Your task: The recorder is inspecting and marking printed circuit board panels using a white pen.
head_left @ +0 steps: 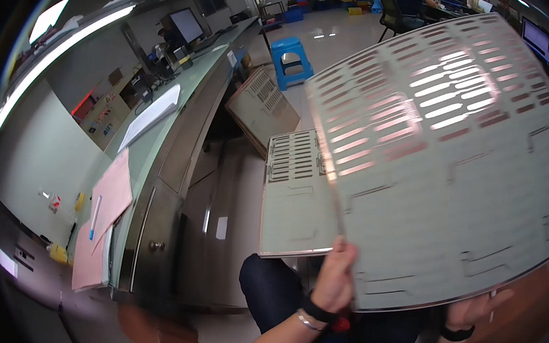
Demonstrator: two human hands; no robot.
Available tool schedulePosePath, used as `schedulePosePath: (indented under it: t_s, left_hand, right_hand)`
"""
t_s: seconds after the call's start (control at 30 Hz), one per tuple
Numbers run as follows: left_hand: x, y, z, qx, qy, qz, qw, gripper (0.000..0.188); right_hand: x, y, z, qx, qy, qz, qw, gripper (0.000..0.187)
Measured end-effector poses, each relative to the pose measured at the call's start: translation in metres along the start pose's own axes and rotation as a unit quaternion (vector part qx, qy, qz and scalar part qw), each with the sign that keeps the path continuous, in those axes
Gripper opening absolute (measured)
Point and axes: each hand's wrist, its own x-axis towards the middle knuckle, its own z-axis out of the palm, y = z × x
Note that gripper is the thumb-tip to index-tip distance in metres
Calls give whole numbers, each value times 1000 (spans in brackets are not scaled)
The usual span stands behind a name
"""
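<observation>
Large panel (406,229) was up in my hands: lifting looked done, putting it down looked left; anything further I couldn't tell. Second panel (293,222) stood partly hidden behind large panel's left edge, contact unclear; third panel (261,105) leaned farther off, beyond large panel's left side. I held neither. Left hand (335,278) gripped large panel's lower left edge. Right hand (476,309), fingers spread, propped its bottom edge; large panel rose tilted above both hands.

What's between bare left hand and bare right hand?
The lower part of the large pale grey-green rectangular panel with coppery slots spans the stretch from left hand to right hand in the head view.
</observation>
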Motion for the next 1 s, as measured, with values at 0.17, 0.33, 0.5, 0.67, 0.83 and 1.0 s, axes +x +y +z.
schedulePosePath:
  t_s: [0.17, 0.33, 0.5, 0.67, 0.83, 1.0]
  left_hand:
    - [3, -29, 98, -9, -182, -158, 970, 25]
    - [14, -8, 59, 272, -233, -137, 924, 29]
    - [12, 69, -46, 432, 118, 22, 894, 25]
    - [2, 121, -153, 657, 239, 131, 703, 23]
    - [5, 118, -155, 656, 269, 67, 702, 32]
    - [7, 128, -185, 535, 280, -26, 797, 32]
  right_hand:
    - [0, -59, 8, -87, 292, 33, 952, 52]
    - [-4, -158, -25, -273, 414, -37, 868, 51]
    - [-8, -187, -54, -202, 506, -91, 834, 46]
    - [-14, -212, -111, -297, 560, -92, 768, 47]
    - [-3, -230, -168, -321, 585, -11, 745, 52]
    - [60, -234, -218, -309, 578, -19, 755, 61]
